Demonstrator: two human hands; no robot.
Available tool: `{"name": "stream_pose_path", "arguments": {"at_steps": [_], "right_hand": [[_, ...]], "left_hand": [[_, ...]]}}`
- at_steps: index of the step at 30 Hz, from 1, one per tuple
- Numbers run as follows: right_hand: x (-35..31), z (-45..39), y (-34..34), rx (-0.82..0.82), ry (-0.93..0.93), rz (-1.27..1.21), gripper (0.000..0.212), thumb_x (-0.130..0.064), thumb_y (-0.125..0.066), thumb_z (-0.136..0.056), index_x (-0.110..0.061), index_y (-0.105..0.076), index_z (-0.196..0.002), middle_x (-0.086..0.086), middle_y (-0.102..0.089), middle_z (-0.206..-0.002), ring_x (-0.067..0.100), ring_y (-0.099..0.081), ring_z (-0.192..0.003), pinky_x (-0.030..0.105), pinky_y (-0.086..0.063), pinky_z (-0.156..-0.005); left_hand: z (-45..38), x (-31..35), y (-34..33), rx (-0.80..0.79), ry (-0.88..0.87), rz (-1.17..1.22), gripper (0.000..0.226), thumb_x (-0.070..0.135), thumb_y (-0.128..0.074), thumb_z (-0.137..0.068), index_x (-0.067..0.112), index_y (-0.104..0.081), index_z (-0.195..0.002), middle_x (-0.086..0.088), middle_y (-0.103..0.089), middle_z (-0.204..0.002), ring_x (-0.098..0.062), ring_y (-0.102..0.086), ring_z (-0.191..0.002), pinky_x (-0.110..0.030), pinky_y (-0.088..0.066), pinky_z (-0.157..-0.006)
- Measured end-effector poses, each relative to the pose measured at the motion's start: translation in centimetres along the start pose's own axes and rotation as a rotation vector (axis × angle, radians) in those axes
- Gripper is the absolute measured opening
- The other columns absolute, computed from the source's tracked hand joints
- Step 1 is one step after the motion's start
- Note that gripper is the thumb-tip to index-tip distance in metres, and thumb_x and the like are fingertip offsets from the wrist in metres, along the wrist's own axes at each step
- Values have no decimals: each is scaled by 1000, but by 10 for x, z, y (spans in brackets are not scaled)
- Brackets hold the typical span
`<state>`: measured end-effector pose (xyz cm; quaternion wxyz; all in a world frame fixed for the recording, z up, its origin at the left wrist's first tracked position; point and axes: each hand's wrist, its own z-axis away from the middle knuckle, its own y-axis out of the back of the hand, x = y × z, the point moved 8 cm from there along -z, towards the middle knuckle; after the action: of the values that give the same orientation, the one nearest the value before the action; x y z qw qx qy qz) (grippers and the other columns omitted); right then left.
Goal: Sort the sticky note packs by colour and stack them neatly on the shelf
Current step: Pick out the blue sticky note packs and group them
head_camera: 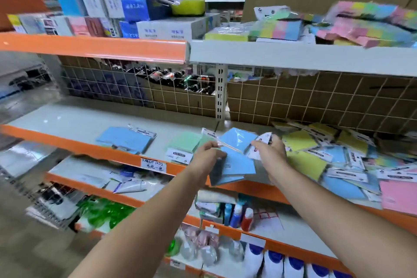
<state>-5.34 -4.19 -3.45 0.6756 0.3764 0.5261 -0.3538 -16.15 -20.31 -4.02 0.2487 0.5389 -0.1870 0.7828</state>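
Both hands hold blue sticky note packs over the front edge of the grey shelf (74, 119). My left hand (208, 153) pinches the top edge of a blue pack (237, 165), with more blue packs hanging under it. My right hand (270, 150) grips another blue pack (239, 137) by its white header card. A small stack of blue packs (125, 139) lies on the shelf at the left. A green stack (186, 144) lies beside my left hand. To the right sprawls a mixed heap (338, 158) of yellow, blue and pink packs.
A wire grid (316, 101) with cardboard boxes behind it backs the shelf. The upper shelf carries multicoloured note blocks (277, 29) and boxes. Lower shelves hold bottles (237, 214) and bagged goods. A handwritten price label (153, 165) sits on the orange shelf edge.
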Motion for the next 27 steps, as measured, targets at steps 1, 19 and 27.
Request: {"name": "stream_pose_path", "arguments": {"at_steps": [1,19,27], "right_hand": [[-2,1,-12,-1,6,10,21,-14,-69,-81,-14,-57,-99,10,-67,-99,29,-66,-89,35,-54,-75],[-49,25,-249,-58,61,123,14,-4,-46,-89,-12,-53,-99,16,-65,-103,32,-64,-93,44,-54,-80],[-37,23,-313,-90,56,264,18,-9,-44,-87,-18,-52,-101,7,-64,-96,31,-62,-92,45,-53,-80]], "left_hand": [[-2,2,14,9,1,2,22,-1,-57,-85,19,-56,-79,-8,-62,-82,-27,-58,-83,-28,-43,-65],[-85,57,271,79,-100,-129,30,-2,-52,-88,14,-64,-110,-7,-65,-91,-13,-57,-68,-12,-41,-42],[-133,62,354,171,-97,-240,28,-2,-55,-87,8,-58,-113,-16,-62,-102,-25,-57,-78,-24,-45,-55]]}}
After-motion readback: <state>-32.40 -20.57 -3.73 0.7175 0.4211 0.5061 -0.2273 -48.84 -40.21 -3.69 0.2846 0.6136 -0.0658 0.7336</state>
